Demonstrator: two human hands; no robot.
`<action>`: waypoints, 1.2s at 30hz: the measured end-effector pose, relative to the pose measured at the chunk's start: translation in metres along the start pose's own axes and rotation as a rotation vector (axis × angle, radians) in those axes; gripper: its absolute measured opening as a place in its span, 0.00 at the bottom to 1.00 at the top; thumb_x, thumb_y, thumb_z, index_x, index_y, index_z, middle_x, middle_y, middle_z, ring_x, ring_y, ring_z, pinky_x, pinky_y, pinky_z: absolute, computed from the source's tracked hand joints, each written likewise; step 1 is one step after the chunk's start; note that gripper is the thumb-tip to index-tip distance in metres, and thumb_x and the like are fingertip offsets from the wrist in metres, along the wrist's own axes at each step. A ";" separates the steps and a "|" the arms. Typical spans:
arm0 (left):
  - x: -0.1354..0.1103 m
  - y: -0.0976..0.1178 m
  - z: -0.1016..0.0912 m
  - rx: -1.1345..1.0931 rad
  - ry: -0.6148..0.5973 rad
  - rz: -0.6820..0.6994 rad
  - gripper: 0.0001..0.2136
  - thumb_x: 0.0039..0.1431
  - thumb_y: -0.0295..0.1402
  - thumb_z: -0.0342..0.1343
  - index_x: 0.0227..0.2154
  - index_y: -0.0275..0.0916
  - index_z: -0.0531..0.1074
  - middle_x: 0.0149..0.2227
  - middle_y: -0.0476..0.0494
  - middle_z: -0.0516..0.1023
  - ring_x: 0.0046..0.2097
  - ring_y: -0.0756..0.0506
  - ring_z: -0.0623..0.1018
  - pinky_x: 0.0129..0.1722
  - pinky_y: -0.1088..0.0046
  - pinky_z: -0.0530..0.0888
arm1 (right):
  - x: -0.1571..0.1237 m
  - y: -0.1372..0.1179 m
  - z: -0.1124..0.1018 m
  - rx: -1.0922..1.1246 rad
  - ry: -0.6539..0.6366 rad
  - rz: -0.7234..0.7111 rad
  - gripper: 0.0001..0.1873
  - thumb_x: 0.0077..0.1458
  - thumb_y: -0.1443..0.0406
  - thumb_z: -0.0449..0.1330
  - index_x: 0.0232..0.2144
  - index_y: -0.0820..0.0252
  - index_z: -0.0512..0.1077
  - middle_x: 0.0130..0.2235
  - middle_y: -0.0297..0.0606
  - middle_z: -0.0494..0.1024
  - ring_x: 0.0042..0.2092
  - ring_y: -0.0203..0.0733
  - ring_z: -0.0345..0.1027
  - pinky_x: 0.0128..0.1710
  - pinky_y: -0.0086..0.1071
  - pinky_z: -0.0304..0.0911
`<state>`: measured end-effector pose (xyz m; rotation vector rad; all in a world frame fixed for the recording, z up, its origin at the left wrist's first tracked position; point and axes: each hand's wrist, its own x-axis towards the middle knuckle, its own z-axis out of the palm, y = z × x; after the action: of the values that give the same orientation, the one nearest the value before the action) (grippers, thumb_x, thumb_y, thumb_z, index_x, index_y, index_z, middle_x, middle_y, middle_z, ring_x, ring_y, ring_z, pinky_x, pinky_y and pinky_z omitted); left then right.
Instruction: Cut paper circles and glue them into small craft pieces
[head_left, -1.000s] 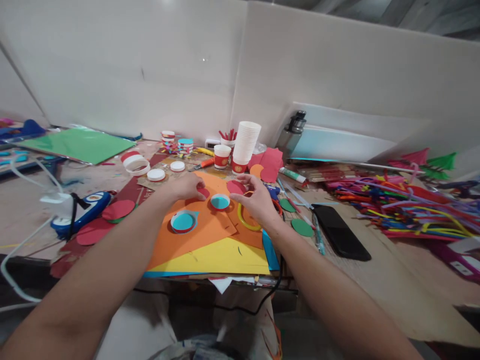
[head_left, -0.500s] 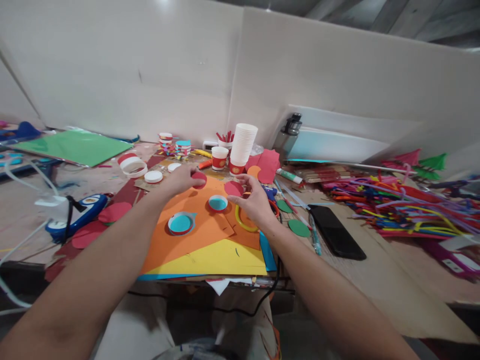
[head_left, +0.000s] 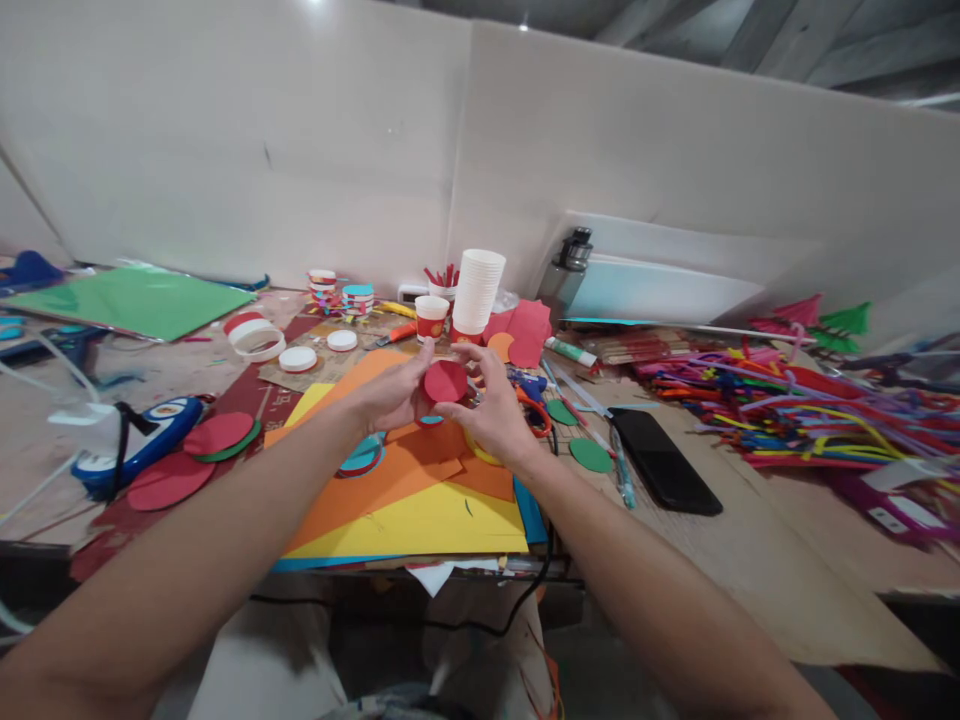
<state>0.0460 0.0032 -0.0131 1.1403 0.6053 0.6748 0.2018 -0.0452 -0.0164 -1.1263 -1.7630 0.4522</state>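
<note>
Red paper circles (head_left: 445, 382) are held together in front of me, above the orange paper (head_left: 405, 490); how many lie together I cannot tell. My left hand (head_left: 399, 392) grips them at the left edge, its thumb up. From the other side my right hand (head_left: 491, 400) pinches the right edge between thumb and fingers. Below them shows part of a cut cup end with a blue inside (head_left: 430, 420). Another blue-lined cup ring (head_left: 361, 455) lies on the orange paper, partly behind my left wrist.
Stacked white paper cups (head_left: 480, 285) stand at the back. Red circles (head_left: 171, 482) lie at left by a blue-and-white device (head_left: 142, 450). Right are green circles (head_left: 591, 455), orange-handled scissors (head_left: 535, 412), a black phone (head_left: 664, 460) and many pipe cleaners (head_left: 750, 400).
My hands have come together. The red circle from my left hand now meets the one in my right. The camera view has shifted slightly.
</note>
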 end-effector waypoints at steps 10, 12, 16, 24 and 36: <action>-0.006 0.003 0.003 -0.081 -0.008 0.028 0.23 0.47 0.22 0.59 0.49 0.37 0.70 0.42 0.40 0.80 0.41 0.46 0.80 0.36 0.74 0.74 | -0.001 0.007 0.008 -0.153 -0.016 -0.024 0.33 0.45 0.69 0.69 0.54 0.51 0.66 0.55 0.43 0.67 0.59 0.51 0.58 0.59 0.48 0.58; -0.007 0.004 0.005 -0.072 0.011 0.031 0.26 0.45 0.20 0.57 0.50 0.38 0.69 0.42 0.40 0.80 0.40 0.47 0.80 0.34 0.75 0.73 | -0.001 0.006 0.007 -0.200 -0.016 -0.055 0.31 0.46 0.69 0.69 0.54 0.54 0.67 0.54 0.44 0.68 0.58 0.52 0.58 0.59 0.49 0.57; -0.007 0.005 0.006 -0.075 0.001 0.055 0.27 0.45 0.20 0.56 0.52 0.37 0.68 0.44 0.40 0.80 0.40 0.46 0.80 0.36 0.75 0.74 | -0.001 0.004 0.005 -0.255 -0.025 -0.114 0.28 0.48 0.69 0.69 0.52 0.54 0.70 0.52 0.42 0.73 0.57 0.52 0.60 0.60 0.48 0.54; -0.005 0.004 -0.006 -0.227 -0.122 0.074 0.19 0.62 0.31 0.54 0.55 0.32 0.69 0.47 0.31 0.80 0.47 0.40 0.81 0.41 0.67 0.77 | 0.000 0.006 0.003 -0.116 0.075 0.026 0.29 0.46 0.66 0.70 0.52 0.56 0.71 0.50 0.43 0.71 0.53 0.49 0.62 0.55 0.45 0.60; -0.004 0.005 -0.014 -0.161 -0.115 0.110 0.24 0.51 0.34 0.67 0.51 0.34 0.73 0.49 0.32 0.80 0.48 0.39 0.81 0.41 0.70 0.79 | -0.001 0.006 0.000 0.019 0.031 0.019 0.29 0.51 0.61 0.66 0.55 0.54 0.68 0.54 0.42 0.71 0.51 0.46 0.65 0.48 0.39 0.65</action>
<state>0.0325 0.0102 -0.0126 1.0589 0.3854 0.7328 0.2045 -0.0434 -0.0211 -1.1316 -1.7190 0.4600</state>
